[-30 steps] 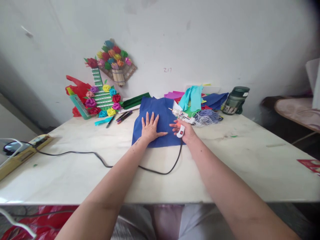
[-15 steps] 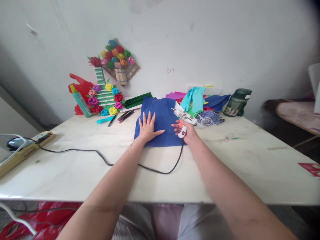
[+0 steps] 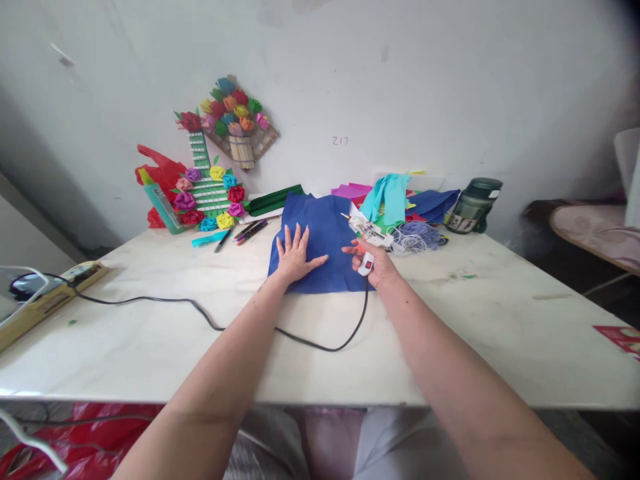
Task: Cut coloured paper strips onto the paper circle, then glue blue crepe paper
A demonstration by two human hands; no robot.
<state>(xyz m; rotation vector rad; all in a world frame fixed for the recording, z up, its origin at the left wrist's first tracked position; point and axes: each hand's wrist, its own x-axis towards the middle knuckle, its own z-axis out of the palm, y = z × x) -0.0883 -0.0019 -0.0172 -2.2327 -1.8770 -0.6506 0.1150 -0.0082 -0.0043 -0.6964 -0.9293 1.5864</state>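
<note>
A blue sheet (image 3: 327, 223), paper or cloth, lies at the middle of the white table. My left hand (image 3: 295, 257) rests flat on its left part with fingers spread. At the sheet's right edge my right hand (image 3: 380, 265) is wrapped around the handle of a white hot glue gun (image 3: 369, 230). The gun's metal tip points up and left over the sheet, and a red switch shows low on its handle. A black cord (image 3: 320, 345) runs from the handle across the table, passing under my left forearm.
Behind the right hand lie grey yarn (image 3: 417, 237), coloured crepe paper (image 3: 387, 198) and a dark green bottle (image 3: 475, 205). At left are a flower-decorated green guitar shape (image 3: 210, 190), a glue bottle (image 3: 163, 207), several pens (image 3: 251, 233) and a power strip (image 3: 55, 300).
Almost nothing differs. The whole view has shifted very slightly; both hands keep their places on the sheet and the glue gun.
</note>
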